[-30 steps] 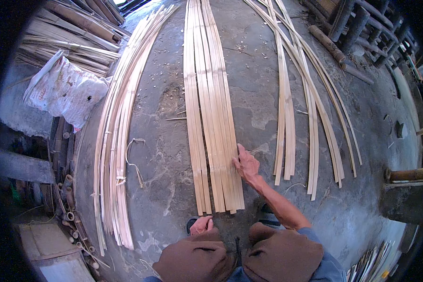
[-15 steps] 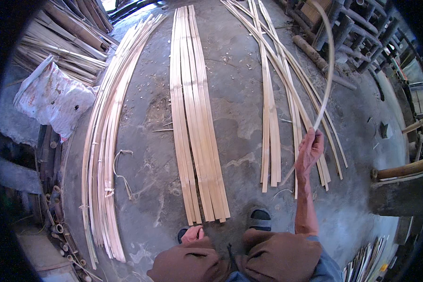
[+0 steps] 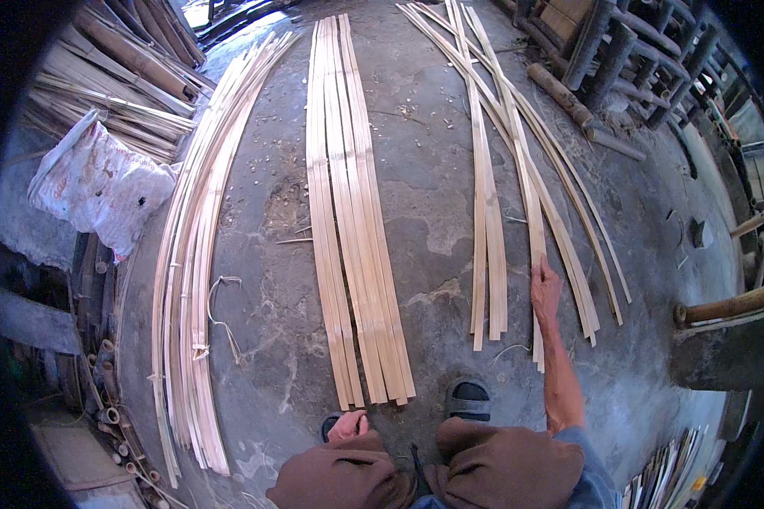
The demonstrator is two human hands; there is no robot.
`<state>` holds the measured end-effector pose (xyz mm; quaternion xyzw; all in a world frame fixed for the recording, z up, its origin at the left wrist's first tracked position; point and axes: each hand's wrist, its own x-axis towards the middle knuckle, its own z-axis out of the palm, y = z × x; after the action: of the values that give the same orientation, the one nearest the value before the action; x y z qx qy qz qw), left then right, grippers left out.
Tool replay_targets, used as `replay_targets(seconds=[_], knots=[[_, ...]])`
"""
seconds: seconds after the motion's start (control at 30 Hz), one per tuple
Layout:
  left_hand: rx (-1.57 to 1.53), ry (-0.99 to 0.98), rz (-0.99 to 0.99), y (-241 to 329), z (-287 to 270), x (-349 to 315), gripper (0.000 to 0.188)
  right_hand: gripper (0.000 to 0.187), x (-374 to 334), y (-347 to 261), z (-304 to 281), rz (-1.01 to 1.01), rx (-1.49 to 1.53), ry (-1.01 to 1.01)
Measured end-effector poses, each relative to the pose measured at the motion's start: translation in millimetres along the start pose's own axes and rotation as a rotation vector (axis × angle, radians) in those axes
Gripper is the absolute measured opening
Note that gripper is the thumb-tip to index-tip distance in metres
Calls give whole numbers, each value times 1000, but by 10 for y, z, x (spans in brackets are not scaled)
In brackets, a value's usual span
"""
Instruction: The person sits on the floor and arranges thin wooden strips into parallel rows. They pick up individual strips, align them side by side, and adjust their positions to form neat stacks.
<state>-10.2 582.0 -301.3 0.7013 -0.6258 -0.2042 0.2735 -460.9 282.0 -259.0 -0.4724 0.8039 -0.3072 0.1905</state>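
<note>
My right hand reaches out over the right group of split bamboo strips. Its fingers are closed on a bamboo strip, which lies among several crossing ones on the floor. Close by are more pale strips, straighter and side by side. My left hand rests by my left knee, fingers curled in, with nothing visible in it. Just beyond it, a neat row of flat bamboo strips runs away from my feet. Further left lies a bundle of strips, bound near its close end.
A white sack and stacked bamboo pieces stand at the left. Dark bamboo frames and a thick bamboo pole are at the far right. A loose tie lies by the left bundle. More thin strips are at lower right.
My right hand has come down and slightly left. The long strip that arched up from it no longer stands in the air; the hand is now on a strip lying in the right group.
</note>
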Motion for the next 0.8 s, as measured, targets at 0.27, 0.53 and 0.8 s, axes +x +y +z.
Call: replay_targets(seconds=[0.27,0.53,0.8], knots=[[-55,-58,-9,-95,36,-23,15,45,92,391,26,-89,-115,35],[-20,-83,-92,239,-134,63,18,45,-572,-180,705,-394,-21,-155],[-80,-76,-191,272,-139,46,16,59,-1580,-1076,1766,-476,-103,-488]])
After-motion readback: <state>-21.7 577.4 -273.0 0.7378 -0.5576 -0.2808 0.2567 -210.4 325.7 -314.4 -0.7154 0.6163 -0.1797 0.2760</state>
